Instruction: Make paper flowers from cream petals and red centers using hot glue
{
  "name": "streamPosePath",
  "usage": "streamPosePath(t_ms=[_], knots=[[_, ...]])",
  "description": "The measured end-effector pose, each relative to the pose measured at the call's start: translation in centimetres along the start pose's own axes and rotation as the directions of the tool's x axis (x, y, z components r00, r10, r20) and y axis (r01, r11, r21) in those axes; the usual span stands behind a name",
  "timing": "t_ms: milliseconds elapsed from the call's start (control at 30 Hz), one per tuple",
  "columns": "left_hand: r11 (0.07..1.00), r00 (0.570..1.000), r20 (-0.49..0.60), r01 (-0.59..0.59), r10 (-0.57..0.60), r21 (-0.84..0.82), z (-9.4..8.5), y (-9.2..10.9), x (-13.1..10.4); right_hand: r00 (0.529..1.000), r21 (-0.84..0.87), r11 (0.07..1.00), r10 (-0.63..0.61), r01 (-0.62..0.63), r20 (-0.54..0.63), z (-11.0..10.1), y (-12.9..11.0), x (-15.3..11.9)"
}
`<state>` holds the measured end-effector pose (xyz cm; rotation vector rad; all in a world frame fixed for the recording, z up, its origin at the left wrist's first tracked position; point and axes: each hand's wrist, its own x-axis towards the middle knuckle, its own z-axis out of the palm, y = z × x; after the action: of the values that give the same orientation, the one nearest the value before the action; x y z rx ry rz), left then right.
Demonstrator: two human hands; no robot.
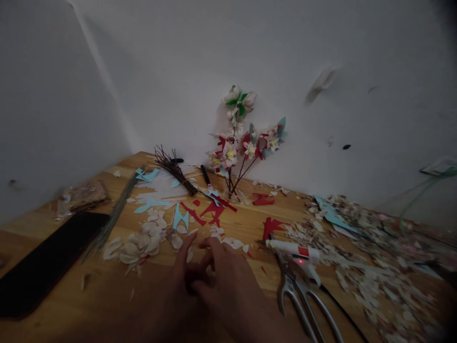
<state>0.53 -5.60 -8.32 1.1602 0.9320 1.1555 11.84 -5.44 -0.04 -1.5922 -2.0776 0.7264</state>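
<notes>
Low over the front of the wooden table, my left hand [180,276] and my right hand [228,276] come together, dim and slightly blurred. One left finger points up, while the rest bend inward toward the right hand. My right fingers are curled and closed. Whatever lies between the fingertips, if anything, is hidden in shadow. Just beyond them lie pale petals [143,240], red paper scraps [214,212] and a light blue paper scrap [181,217]. A white glue gun [291,250] with a lit red light rests to the right, by metal scissors [294,290].
Several artificial flower branches [237,152] stand against the wall. Behind the scraps lies a bundle of brown twigs [174,170]. On the left are thin grey wires [117,209], a black phone-like slab [50,262] and a plastic-wrapped packet [85,196]. Loose petals [378,281] cover the right side.
</notes>
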Motion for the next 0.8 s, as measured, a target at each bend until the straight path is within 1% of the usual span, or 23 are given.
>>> streamPosePath(t_ms=[67,167,233,300,367,433,500,567,633,733,800], knots=[[0.999,1.0,0.012,0.004,-0.004,-0.046,0.2,0.0,-0.1,1.0,-0.047,0.999,0.017,-0.017,0.008,0.3,-0.4,0.1],[0.998,0.999,-0.019,0.03,-0.031,-0.058,0.4,0.0,-0.1,0.999,-0.058,0.998,0.037,-0.036,0.009,0.8,-0.8,0.1],[0.992,0.996,-0.072,0.046,-0.055,-0.117,0.5,0.0,-0.1,0.999,0.001,0.999,0.033,-0.033,0.003,1.1,-0.9,0.3],[0.988,0.995,-0.089,0.04,-0.054,-0.151,0.6,0.3,0.0,0.999,0.152,0.988,0.037,-0.036,0.001,0.8,-0.8,0.5],[0.996,0.995,-0.083,0.045,-0.051,-0.074,0.4,0.7,0.2,0.998,0.388,0.921,0.056,-0.046,-0.012,-0.1,-0.4,0.8],[0.995,0.994,-0.065,0.088,-0.085,0.043,0.1,1.3,0.3,0.996,0.612,0.79,0.077,-0.027,-0.056,-1.5,0.3,0.7],[0.986,0.987,-0.072,0.152,-0.147,0.071,-0.2,1.9,0.5,0.993,0.74,0.673,0.089,0.002,-0.084,-2.9,1.5,0.2],[0.979,0.977,-0.072,0.202,-0.2,0.035,-0.4,2.4,0.6,0.993,0.784,0.621,0.091,0.004,-0.077,-3.7,2.8,-0.6],[0.969,0.967,-0.07,0.245,-0.244,0.003,-0.5,2.7,0.7,0.99,0.791,0.612,0.111,-0.003,-0.082,-3.7,4.3,-1.5],[0.943,0.942,-0.055,0.329,-0.332,-0.055,-0.4,2.8,0.7,0.987,0.801,0.599,0.135,-0.012,-0.086,-2.8,6.1,-2.4],[0.919,0.922,-0.04,0.379,-0.386,-0.111,-0.4,2.7,0.7,0.985,0.823,0.569,0.142,0.002,-0.101,-1.9,6.8,-2.7]])
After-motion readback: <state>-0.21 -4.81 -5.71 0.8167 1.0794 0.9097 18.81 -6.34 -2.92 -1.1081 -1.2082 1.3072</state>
